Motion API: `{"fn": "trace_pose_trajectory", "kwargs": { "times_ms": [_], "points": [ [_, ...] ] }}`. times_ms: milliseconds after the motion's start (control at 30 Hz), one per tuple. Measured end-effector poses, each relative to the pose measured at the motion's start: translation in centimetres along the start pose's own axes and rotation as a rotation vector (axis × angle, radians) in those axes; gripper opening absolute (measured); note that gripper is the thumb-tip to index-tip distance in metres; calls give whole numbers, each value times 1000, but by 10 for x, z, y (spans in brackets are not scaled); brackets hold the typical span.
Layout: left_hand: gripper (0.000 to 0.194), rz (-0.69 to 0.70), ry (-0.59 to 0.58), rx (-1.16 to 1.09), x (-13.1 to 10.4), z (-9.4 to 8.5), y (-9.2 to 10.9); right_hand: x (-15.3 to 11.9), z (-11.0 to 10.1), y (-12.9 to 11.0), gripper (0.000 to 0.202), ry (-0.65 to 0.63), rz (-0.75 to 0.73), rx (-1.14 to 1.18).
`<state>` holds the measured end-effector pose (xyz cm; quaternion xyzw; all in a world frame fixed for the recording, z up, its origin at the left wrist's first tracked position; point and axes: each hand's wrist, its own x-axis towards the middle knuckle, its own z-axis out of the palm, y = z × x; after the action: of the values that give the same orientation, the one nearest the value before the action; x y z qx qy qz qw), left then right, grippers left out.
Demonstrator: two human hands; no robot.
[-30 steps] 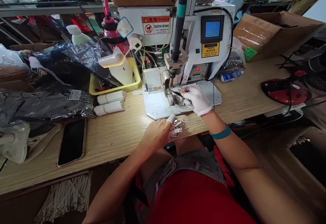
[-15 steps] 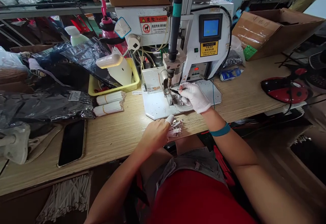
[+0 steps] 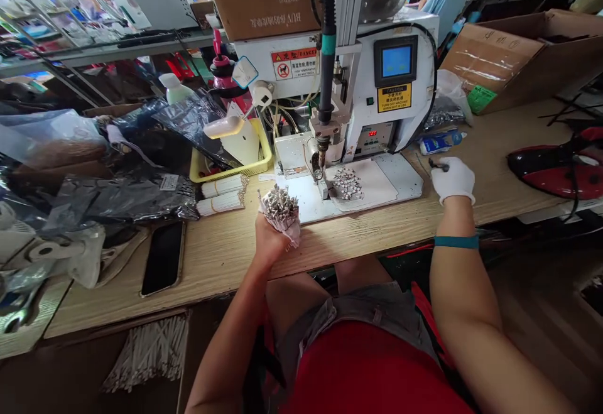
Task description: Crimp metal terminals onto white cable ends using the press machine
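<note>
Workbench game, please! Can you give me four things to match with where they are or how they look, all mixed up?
1. White strips, bundled upright
2. Phone
3. Wristband
4. Basket

A. Yellow
B. In the left hand
C. Teal
D. Lying flat, screen dark

Pairs: 1-B, 2-D, 3-C, 4-A

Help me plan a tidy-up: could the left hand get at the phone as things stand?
Probably within reach, yes: the phone lies uncovered, with only bare bench between. But the left hand grips a bundle, so it would likely need to put that down first.
</note>
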<state>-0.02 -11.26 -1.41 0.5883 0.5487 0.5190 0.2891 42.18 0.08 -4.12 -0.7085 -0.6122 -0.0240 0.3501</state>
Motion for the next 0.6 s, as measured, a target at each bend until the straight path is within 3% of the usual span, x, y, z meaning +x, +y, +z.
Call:
{"fn": "trace_pose_trajectory", "kwargs": {
  "times_ms": [100,167,233,300,333,400,467,567,600],
  "points": [
    [34,-53,65,-86,-6,0,-2,-8,-8,-29,15,120,70,-87],
    [41,-107,83,-122,-13,2,-3,-26,-15,-75,19,161,-66,52],
    [47,-172,98,-134,-20,5,-5,-55,-21,-133,23,-17,-246,323],
    [50,-180,77,-100,-24,7,-10,-86,-20,-188,30,-467,-482,558],
    [50,-163,60,-68,-25,7,-13,-100,-17,-212,40,-596,-559,599],
    [47,-102,39,14,-24,8,-19,-119,-8,-246,52,-638,-647,574],
    [42,-30,-1,98,-24,9,-24,-128,1,-260,49,-638,-699,535],
    [33,37,-102,200,-26,15,-28,-132,10,-254,48,-631,-777,477],
    [32,28,-127,207,-27,17,-29,-132,13,-250,47,-568,-782,486]
  ]
}}
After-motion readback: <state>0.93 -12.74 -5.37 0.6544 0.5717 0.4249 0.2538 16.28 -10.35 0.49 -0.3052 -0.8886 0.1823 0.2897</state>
